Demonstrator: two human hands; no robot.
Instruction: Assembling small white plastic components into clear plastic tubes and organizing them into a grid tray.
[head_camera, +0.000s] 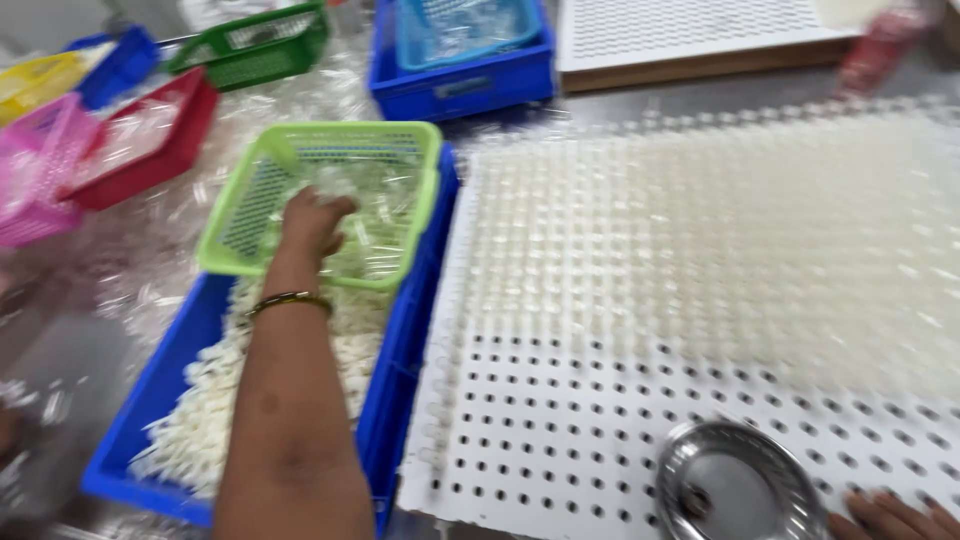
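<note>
- Head view, left of centre: the left hand (315, 222) reaches into the light green basket (330, 200), the fingers curled down among small clear plastic pieces (385, 240). If it is clamped on any of them, I cannot tell, because the picture is blurred there.
- A thin bangle (290, 300) sits on this wrist.
- The green basket rests across the top of a blue crate (150, 400), which holds a heap of small white pieces (200, 420).
- Lower right corner: only the fingertips of the right hand (890, 515) show, just beside a round steel bowl (735, 485). They lie flat and apart; nothing is in them.
- The bowl stands on a white board with many holes (560, 440).
- My judgement of progress: the upper and right rows of the board carry small clear parts (720, 250), while the lower rows are still bare holes, so most is done and a smaller part is left.
- Top of the frame: more baskets and crates, red, pink, yellow, green and blue.
</note>
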